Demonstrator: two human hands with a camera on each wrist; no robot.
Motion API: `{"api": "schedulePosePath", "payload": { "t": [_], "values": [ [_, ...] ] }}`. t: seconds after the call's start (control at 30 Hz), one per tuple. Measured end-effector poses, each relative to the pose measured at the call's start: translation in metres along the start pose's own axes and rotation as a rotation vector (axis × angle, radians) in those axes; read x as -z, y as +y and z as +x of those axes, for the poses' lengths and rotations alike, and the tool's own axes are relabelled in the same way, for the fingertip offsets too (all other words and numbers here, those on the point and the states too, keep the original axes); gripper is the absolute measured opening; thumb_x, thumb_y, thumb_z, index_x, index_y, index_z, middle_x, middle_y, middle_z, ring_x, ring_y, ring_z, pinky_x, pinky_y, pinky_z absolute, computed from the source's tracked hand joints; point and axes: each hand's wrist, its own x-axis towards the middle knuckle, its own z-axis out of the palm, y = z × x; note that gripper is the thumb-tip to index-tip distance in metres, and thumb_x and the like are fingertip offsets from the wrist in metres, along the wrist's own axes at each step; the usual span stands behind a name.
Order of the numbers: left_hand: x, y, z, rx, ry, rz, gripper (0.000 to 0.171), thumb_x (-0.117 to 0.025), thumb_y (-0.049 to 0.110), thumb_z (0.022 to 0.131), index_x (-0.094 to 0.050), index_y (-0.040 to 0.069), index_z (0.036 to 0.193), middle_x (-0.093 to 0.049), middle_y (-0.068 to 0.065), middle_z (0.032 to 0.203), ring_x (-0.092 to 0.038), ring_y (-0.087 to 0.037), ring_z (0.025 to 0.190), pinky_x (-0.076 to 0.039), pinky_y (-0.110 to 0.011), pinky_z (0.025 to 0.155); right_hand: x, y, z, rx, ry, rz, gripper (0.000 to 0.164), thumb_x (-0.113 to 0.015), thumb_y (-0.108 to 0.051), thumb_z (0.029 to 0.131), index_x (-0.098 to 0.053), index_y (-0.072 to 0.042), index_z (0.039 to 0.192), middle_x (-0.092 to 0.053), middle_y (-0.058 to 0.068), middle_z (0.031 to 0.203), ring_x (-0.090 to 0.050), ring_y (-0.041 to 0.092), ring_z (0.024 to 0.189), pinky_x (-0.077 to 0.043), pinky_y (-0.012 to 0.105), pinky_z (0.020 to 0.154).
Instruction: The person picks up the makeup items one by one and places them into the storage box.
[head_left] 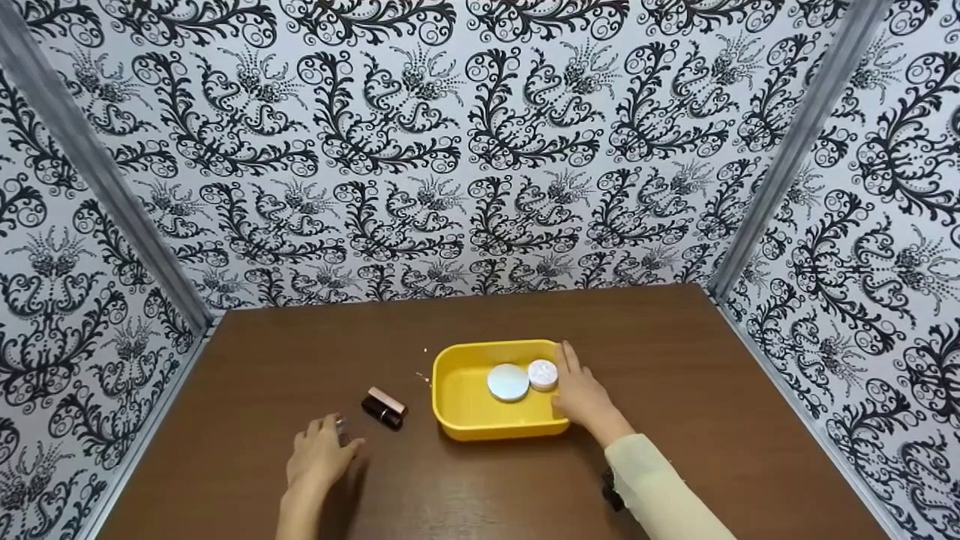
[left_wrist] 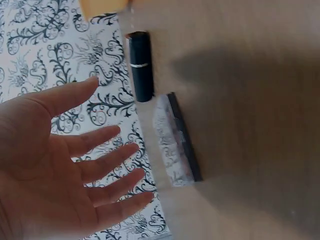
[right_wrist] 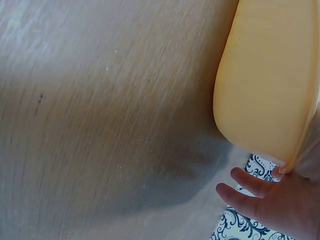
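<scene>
My left hand [head_left: 319,459] hovers over the table with its fingers spread and its palm bare. Just beyond those fingertips lies a small clear case with a black base [left_wrist: 177,140], mostly covered by the hand in the head view. A black lipstick tube [head_left: 382,413] with a silver band lies alongside a rose-gold tube [head_left: 387,400]. My right hand [head_left: 583,394] reaches over the right end of a yellow tray [head_left: 469,433], with loosely extended fingers at its rim. Inside the tray, a small white round jar [head_left: 542,374] sits near that hand, beside a larger pale round compact [head_left: 508,383].
The brown table [head_left: 315,345] ends at patterned wall panels at the back and sides. A black object [head_left: 612,491] lies partly under the right sleeve [head_left: 660,480]. Tiny pale specks [head_left: 425,377] dot the table left of the tray.
</scene>
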Motion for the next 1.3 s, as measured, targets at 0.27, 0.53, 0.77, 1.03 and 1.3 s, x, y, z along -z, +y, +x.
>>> {"api": "schedulePosePath", "payload": {
  "t": [0.27,0.53,0.77,1.03,1.3],
  "values": [
    [-0.009,-0.01,0.003,0.117,-0.052,-0.037,0.076,-0.068,0.032,0.091,-0.034,-0.008,0.146,-0.028,-0.04,0.148,-0.031,-0.062,0.133,-0.046,-0.07,0.095,0.001,0.0,0.001,-0.015,-0.019,0.01,0.092,-0.062,-0.008,0.086,-0.007,-0.006,0.16,-0.006,0.014,0.169,-0.038,0.055,0.137,-0.046,0.06,0.104],
    [-0.012,-0.012,0.01,0.139,-0.047,-0.008,0.079,-0.072,0.027,0.088,-0.032,-0.012,0.145,-0.028,-0.043,0.147,-0.034,-0.063,0.13,-0.047,-0.07,0.093,0.001,0.001,0.0,0.003,0.003,0.008,0.091,-0.06,-0.006,0.084,-0.009,-0.005,0.16,-0.008,0.015,0.168,-0.039,0.057,0.135,-0.044,0.062,0.105],
    [-0.016,-0.015,0.013,0.148,-0.013,0.004,0.08,-0.079,0.019,0.08,-0.034,-0.009,0.141,-0.035,-0.044,0.137,-0.042,-0.062,0.121,-0.051,-0.067,0.084,-0.001,0.003,0.001,0.004,-0.004,-0.005,0.092,-0.065,-0.01,0.087,-0.01,-0.005,0.16,-0.009,0.015,0.168,-0.042,0.056,0.133,-0.047,0.061,0.102],
    [-0.016,-0.021,0.015,0.167,-0.012,-0.031,0.089,-0.084,0.017,0.074,-0.031,-0.009,0.141,-0.022,-0.045,0.133,-0.036,-0.064,0.119,-0.053,-0.062,0.075,-0.002,0.004,0.004,-0.004,-0.014,-0.026,0.093,-0.067,-0.011,0.088,-0.009,-0.006,0.16,-0.007,0.014,0.168,-0.042,0.055,0.134,-0.047,0.06,0.102],
    [-0.016,-0.024,0.015,0.167,0.004,-0.07,0.092,-0.088,0.016,0.07,-0.033,-0.004,0.141,-0.016,-0.039,0.13,-0.044,-0.063,0.113,-0.054,-0.057,0.068,-0.002,0.004,0.004,-0.006,-0.006,-0.014,0.092,-0.065,-0.009,0.087,-0.009,-0.005,0.16,-0.008,0.014,0.168,-0.041,0.056,0.134,-0.046,0.062,0.103]
  ]
}}
